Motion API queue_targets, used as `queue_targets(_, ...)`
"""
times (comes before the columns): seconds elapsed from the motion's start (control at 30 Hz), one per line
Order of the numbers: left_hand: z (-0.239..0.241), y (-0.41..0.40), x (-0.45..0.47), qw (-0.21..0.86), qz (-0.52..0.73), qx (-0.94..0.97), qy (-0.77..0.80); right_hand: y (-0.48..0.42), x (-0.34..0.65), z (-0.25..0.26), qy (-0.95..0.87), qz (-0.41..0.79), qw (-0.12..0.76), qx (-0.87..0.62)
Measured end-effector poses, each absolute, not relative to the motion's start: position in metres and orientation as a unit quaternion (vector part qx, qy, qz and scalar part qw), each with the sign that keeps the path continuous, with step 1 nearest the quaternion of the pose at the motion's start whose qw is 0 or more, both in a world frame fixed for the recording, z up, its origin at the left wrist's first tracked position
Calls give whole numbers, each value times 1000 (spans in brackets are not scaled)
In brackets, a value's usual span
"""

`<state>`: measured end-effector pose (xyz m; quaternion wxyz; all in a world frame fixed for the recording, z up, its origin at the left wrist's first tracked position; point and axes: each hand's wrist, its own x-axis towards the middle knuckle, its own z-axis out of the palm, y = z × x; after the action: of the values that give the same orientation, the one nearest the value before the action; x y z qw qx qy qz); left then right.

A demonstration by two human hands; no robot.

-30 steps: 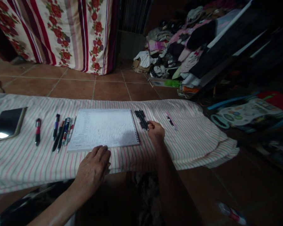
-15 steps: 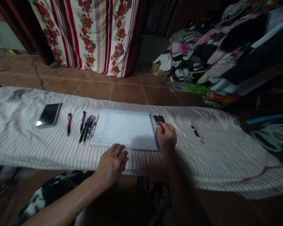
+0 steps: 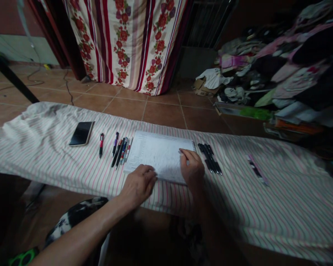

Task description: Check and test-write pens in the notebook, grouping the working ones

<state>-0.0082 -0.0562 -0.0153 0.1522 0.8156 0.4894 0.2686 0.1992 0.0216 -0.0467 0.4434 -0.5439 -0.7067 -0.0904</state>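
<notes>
An open spiral notebook (image 3: 161, 147) with a marked, mostly pale page lies on the striped cloth. My left hand (image 3: 140, 181) rests flat on its near edge, fingers loosely stretched. Over the notebook's right side is my right hand (image 3: 192, 168), fingers curled together; whatever it may hold is hidden. Just right of that hand lie several black pens (image 3: 210, 159) side by side. A bunch of several pens (image 3: 122, 151) lies along the notebook's left edge, with a purple pen (image 3: 115, 143) beside it. A red and black pen (image 3: 101, 145) lies farther left.
A smartphone (image 3: 81, 133) lies at the left on the striped cloth (image 3: 238, 207). A pink and white pen-like item (image 3: 258, 170) lies to the right. Beyond are a floral curtain (image 3: 127, 44), tiled floor (image 3: 163, 111) and a heap of clothes (image 3: 266, 66).
My right hand has moved from the black pens onto the notebook's right side, leaving the pens in full view. My left hand stays at the near edge. The camera view has shifted left.
</notes>
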Motion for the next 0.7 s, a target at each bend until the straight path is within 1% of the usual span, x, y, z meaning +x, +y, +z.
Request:
queue_targets(0.23, -10, -34, -51, 101, 310, 723, 609, 22, 184, -45, -724, -81, 429, -534)
queue_targets(0.4, -9, -23, -85, 43, 274, 606, 745, 21, 177, -49, -740, -65, 418, -523)
queue_targets(0.5, -13, -17, -100, 45, 258, 590, 764, 20, 171, -50, -753, -59, 415, -508)
queue_targets(0.7, -25, -4, -116, 51, 295, 557, 774, 20, 161, -41, -762, -58, 414, -494)
